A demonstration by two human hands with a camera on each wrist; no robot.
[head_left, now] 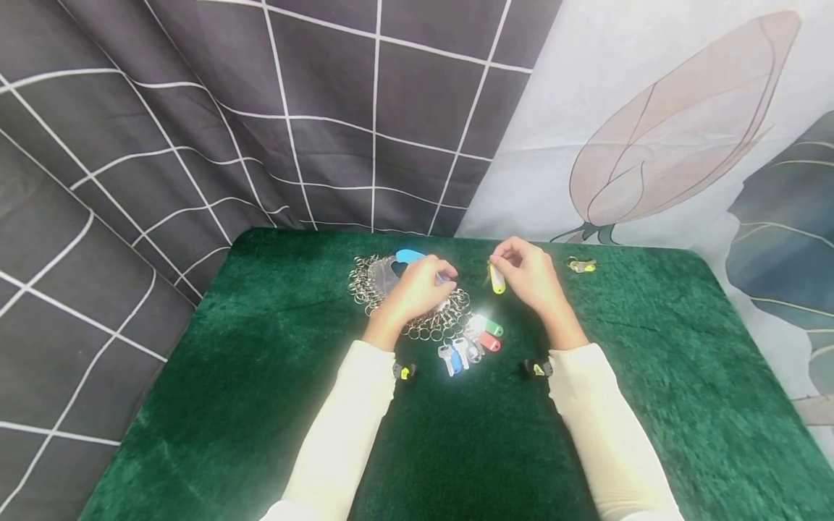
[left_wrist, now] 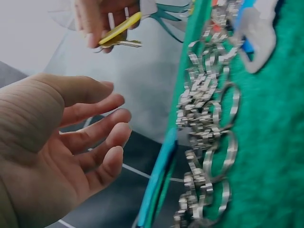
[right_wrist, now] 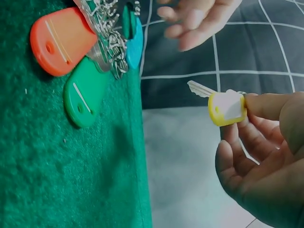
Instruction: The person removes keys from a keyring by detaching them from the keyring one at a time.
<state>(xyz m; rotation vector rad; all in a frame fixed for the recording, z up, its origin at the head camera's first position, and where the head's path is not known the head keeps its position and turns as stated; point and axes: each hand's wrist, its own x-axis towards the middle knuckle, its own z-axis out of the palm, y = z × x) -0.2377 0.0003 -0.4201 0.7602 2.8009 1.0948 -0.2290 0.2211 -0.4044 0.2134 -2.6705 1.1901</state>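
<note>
My right hand (head_left: 529, 273) pinches a yellow key tag (right_wrist: 219, 113) with a white label by its ring end. A silver key (right_wrist: 201, 89) hangs from the same ring, pointing outward. To the left, my left hand (head_left: 420, 289) hovers over a heap of metal split rings with short chains (head_left: 435, 333); its fingers are loosely bent with nothing between them. Near the heap lie a green key tag (head_left: 494, 328), a red key tag (head_left: 489, 341) and a blue key tag (head_left: 456, 360), with silver keys beside them.
A clear plastic bag (head_left: 381, 275) with a blue top (head_left: 410, 255) lies among the rings, partly behind my left hand. Farther right, a small bunch with a yellow piece (head_left: 582, 266) rests on the green cloth (head_left: 651, 362). Curtains hang behind the table.
</note>
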